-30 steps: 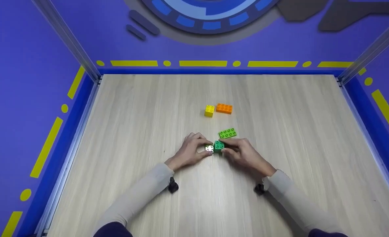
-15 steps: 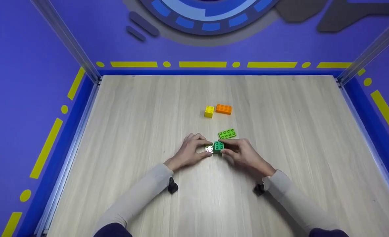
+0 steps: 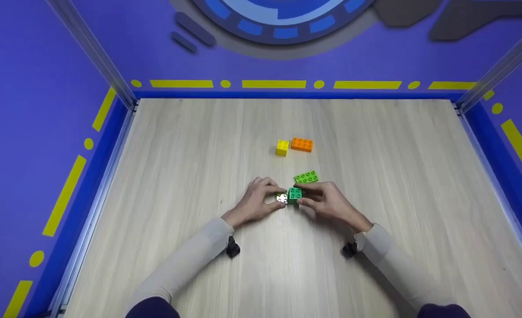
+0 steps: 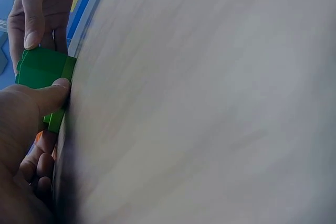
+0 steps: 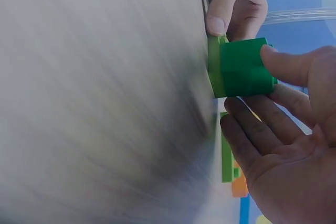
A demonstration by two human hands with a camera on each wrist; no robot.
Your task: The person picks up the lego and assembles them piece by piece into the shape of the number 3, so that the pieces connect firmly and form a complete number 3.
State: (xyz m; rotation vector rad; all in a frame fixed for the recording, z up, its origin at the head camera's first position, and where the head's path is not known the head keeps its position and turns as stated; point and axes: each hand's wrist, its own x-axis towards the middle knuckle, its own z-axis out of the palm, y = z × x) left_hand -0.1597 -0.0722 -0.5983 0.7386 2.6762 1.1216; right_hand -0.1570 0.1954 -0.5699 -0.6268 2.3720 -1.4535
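A dark green square toy brick (image 3: 295, 193) sits on one end of a flat light green brick (image 5: 216, 69) on the table. My left hand (image 3: 255, 201) pinches the flat brick's other end between thumb and fingers; glare whitens its studs in the head view. From the other side, my right hand (image 3: 331, 203) holds the dark green brick, thumb near its top edge and index finger opposite. Its remaining fingers stretch out beside the bricks in the right wrist view. The left wrist view shows my left thumb right by the dark green brick (image 4: 44, 69).
Just beyond my right fingers lies another flat light green brick (image 3: 306, 177). Farther back stand a yellow brick (image 3: 282, 148) and an orange brick (image 3: 302, 145), side by side. Blue panels (image 3: 261, 66) wall in the wooden table (image 3: 190, 141) at the back and sides.
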